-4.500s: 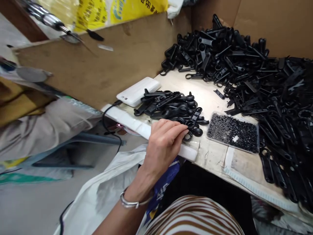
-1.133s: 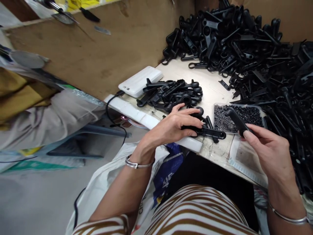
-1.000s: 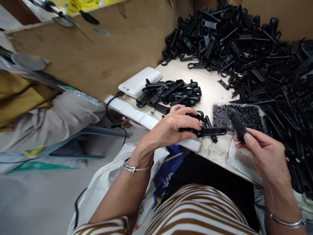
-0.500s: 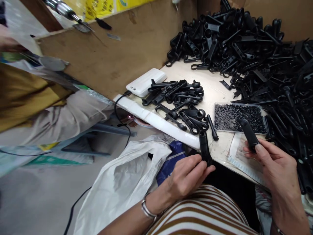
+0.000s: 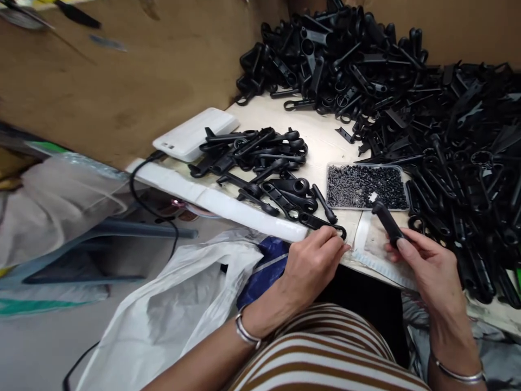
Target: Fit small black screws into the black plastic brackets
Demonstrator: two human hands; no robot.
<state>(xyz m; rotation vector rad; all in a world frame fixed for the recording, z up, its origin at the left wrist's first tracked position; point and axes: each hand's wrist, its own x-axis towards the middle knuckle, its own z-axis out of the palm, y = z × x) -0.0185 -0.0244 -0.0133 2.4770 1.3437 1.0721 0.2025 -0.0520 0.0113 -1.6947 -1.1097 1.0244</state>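
My left hand (image 5: 315, 260) is closed at the table's front edge, its fingertips pinching the ringed end of a black plastic part (image 5: 315, 221) beside the small group of parts. In my right hand (image 5: 431, 266), between thumb and fingers, is another black part (image 5: 386, 221), tilted with its far end over the front edge of a clear tray (image 5: 366, 207) of tiny black pieces. A small group of ringed black parts (image 5: 260, 152) lies left of the tray. Behind and to the right spreads a large heap of black parts (image 5: 350, 65).
A white power bank (image 5: 195, 133) with a black cable (image 5: 132, 187) lies at the left by a cardboard wall (image 5: 122, 76). White padding (image 5: 228, 209) lines the table edge. A white plastic bag (image 5: 179, 309) hangs below, and a person's clothed leg (image 5: 52, 201) is at far left.
The view has shifted right. My left hand has brought its black part down to the table edge, beside the small group. My right hand still holds its part near the tray.
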